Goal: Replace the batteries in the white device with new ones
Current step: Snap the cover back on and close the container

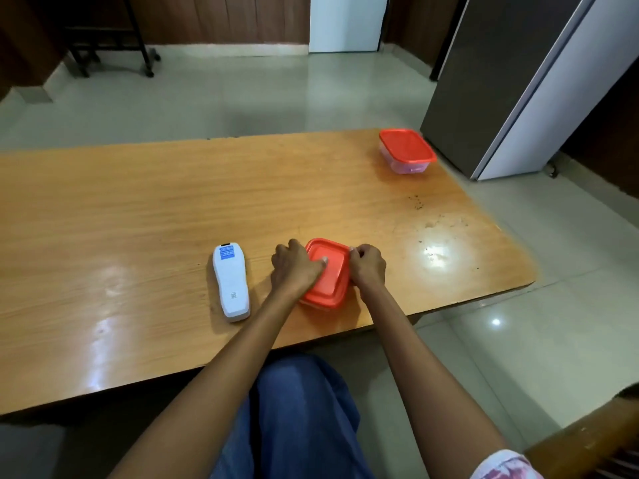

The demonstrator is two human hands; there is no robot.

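Both hands grip the near red-lidded box (326,274) by the table's (138,202) near edge: left hand (294,267) clasps its left side, thumb on the lid; right hand (368,266) pinches the right rim. Its contents are hidden. White device (231,283) lies just left; a second lidded box (406,151) sits at the far right corner.

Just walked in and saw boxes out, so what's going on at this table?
A seated person has both hands on the near red-lidded plastic container: the left hand lies across the lid, the right hand grips its far right corner. The white handheld device lies untouched, label side up, beside it. A second red-lidded container sits closed at the wooden table's far corner.
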